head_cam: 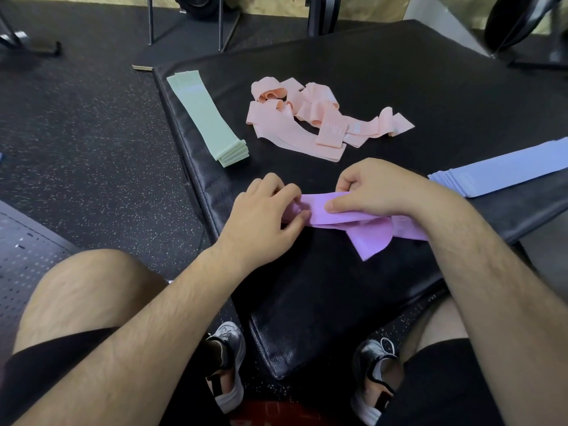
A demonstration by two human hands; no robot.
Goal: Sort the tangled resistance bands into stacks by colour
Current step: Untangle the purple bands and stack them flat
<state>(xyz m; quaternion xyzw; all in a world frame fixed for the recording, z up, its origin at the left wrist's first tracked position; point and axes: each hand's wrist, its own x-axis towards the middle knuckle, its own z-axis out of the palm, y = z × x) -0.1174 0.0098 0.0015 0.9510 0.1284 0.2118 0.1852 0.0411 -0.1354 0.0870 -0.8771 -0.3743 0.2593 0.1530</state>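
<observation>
Purple bands (362,224) lie crumpled on the black mat (322,302) in front of me. My left hand (267,207) pinches their left end with curled fingers. My right hand (373,187) grips the top band near its middle, thumb on top. A neat stack of green bands (204,116) lies at the mat's far left. A tangled heap of pink bands (310,118) sits in the middle, farther away. A flat stack of light blue bands (504,169) lies at the right edge.
The mat rests on a speckled rubber floor (92,149). My knees and shoes (229,358) are below the mat's near corner. Metal frame legs (150,23) and dark equipment stand along the far wall.
</observation>
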